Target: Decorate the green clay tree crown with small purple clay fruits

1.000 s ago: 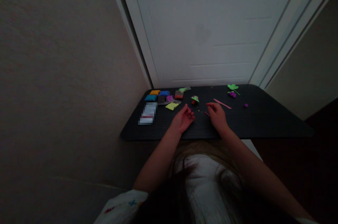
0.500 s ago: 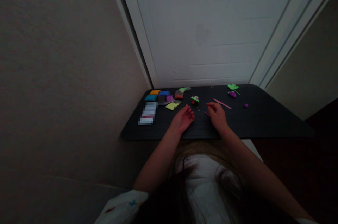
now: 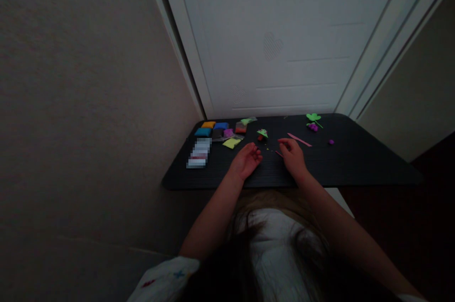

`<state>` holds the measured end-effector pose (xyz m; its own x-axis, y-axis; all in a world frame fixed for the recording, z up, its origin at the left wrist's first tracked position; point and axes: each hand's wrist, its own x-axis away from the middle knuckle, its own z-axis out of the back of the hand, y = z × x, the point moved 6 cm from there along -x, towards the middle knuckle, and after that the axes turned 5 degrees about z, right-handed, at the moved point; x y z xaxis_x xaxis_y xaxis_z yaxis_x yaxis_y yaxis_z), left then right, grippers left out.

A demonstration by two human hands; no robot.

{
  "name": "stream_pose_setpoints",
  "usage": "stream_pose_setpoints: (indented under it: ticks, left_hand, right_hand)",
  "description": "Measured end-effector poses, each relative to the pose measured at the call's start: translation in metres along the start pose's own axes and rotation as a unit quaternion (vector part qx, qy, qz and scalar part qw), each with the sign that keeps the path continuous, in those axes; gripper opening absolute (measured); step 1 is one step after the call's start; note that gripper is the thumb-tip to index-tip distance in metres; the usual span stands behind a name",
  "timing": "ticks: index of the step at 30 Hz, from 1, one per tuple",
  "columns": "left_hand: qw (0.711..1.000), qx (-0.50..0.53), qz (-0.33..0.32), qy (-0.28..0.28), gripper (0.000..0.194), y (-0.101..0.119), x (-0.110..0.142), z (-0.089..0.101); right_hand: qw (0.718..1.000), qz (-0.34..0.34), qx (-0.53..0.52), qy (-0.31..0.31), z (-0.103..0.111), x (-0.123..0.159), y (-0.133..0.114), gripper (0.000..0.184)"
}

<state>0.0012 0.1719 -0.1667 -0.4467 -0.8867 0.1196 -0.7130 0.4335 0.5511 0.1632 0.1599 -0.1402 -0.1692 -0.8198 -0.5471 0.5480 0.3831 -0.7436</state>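
My left hand (image 3: 246,161) is palm up at the table's front, its fingers curled in and thumb close to the fingertips. Anything pinched there is too small to make out. Opposite it, my right hand (image 3: 293,157) is bent with fingers curled to the left. The end of a thin pink stick (image 3: 278,153) pokes out from under this hand, seemingly gripped in it. Just beyond and between both hands stands a small clay mushroom, its green speckled cap (image 3: 262,132) on a red-brown stem (image 3: 260,138). Tiny yellow crumbs (image 3: 268,149) lie in front of it.
On the dark table (image 3: 369,164), packets of coloured clay, including a teal one (image 3: 203,132) and a yellow one (image 3: 232,142), sit left. A pink flat tool (image 3: 299,139), purple clay cluster (image 3: 313,127), green clover shape (image 3: 313,117) and purple ball (image 3: 331,141) lie right. A white door (image 3: 305,17) rises behind.
The fingertips of my left hand have shifted slightly and drawn closer to the thumb. My right hand and the things on the table look the same.
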Motion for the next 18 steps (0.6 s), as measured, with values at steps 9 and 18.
stream_pose_setpoints:
  ticks: [9,18]
  left_hand:
    - [1.0,-0.003,0.009,-0.001,0.008,0.0002,0.0019,-0.0046]
    - [1.0,-0.007,0.006,-0.002,0.013,0.0005,0.0025,-0.0061]
  right_hand:
    - [1.0,-0.001,0.0,-0.003,-0.0003,-0.0004,-0.0004,0.026]
    - [1.0,0.003,0.001,0.002,-0.0001,-0.0003,-0.0002,0.026]
